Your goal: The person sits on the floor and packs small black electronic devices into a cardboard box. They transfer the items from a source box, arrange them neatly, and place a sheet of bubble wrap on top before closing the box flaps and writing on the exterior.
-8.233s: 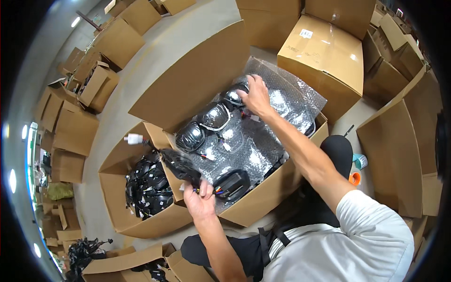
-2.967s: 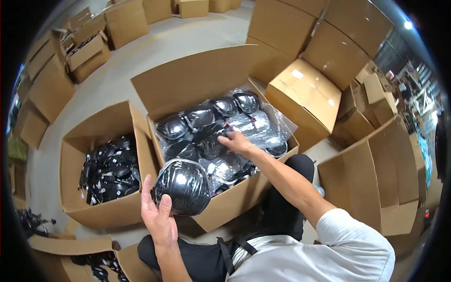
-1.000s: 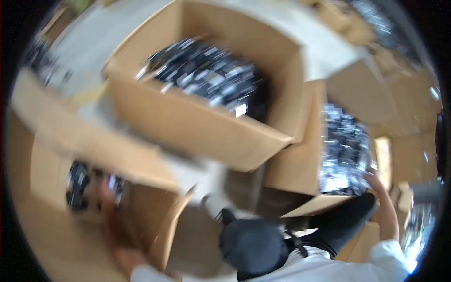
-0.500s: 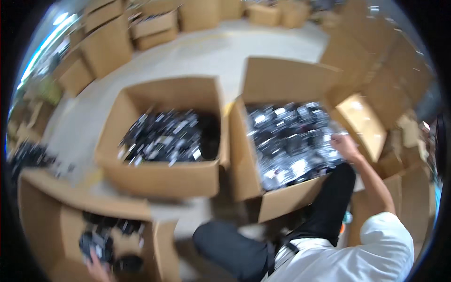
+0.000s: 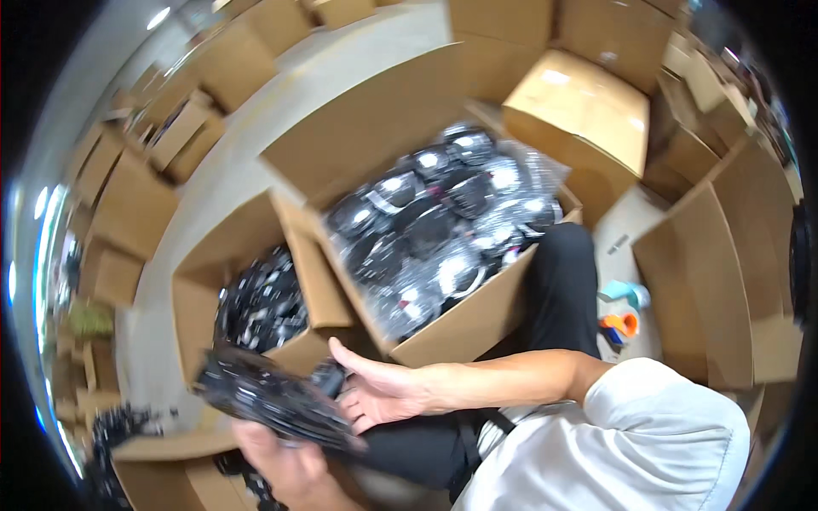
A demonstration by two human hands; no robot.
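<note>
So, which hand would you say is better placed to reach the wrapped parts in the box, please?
Probably the right hand: it is nearer the wrapped parts, while the left hand, farther away, holds a black item.

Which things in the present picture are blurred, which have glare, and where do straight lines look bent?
Head view: the left hand and dark part are smeared, probably by motion, the right hand less so; head view: white glare spots the wrapped parts; head view: fisheye distortion bows edges such as the raised flap, and the corners go black.
</note>
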